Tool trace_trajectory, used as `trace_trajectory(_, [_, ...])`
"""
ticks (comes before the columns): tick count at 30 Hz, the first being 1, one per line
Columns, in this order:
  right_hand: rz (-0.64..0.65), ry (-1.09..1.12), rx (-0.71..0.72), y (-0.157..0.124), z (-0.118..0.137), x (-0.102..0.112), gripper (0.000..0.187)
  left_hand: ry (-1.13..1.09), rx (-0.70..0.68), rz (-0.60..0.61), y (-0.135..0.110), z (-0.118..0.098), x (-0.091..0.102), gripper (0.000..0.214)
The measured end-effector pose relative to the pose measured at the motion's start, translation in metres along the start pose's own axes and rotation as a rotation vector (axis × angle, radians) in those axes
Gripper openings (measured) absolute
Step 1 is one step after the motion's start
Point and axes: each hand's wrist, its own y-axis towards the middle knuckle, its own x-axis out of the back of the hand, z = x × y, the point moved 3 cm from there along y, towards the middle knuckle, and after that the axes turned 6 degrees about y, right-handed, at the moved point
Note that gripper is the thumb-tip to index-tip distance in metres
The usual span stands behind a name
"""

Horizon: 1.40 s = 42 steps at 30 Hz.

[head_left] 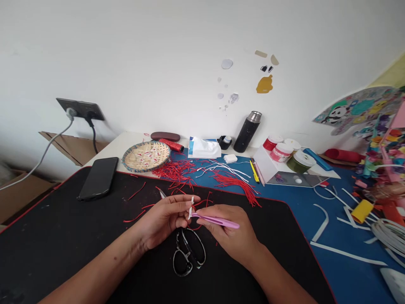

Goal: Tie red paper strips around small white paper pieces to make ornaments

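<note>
My left hand [167, 217] pinches a small white paper strip [191, 206] between thumb and fingers over the black mat [63, 236]. My right hand [229, 230] grips a pink slotted quilling tool [218, 221], whose tip meets the white strip. A pair of steel scissors [189, 253] lies on the mat just below both hands. Loose red paper strips [234, 183] are scattered on the mat and on the blue mat behind my hands.
A black phone [98, 177] lies at the mat's left. A woven basket [146, 156], tissue pack [204, 148], black flask [247, 131], paint jars [286, 153] and white strips [335, 249] sit behind and right. Coloured paper craft [382, 156] crowds the right edge.
</note>
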Motion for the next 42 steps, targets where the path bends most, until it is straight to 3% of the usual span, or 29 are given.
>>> trace_trajectory(21, [0.052, -0.018, -0.018, -0.001, 0.001, -0.001, 0.015, 0.08, -0.016, 0.014, 0.0, 0.0, -0.002, 0.034])
trace_trajectory(33, [0.078, 0.166, -0.397, 0.003, -0.013, -0.008, 0.025, 0.265, -0.184, 0.03, 0.004, -0.005, 0.002, 0.04])
trace_trajectory(42, [0.126, 0.394, -0.671, 0.0, -0.024, -0.009, 0.032, 0.33, -0.195, 0.043, 0.003, -0.003, 0.0, 0.043])
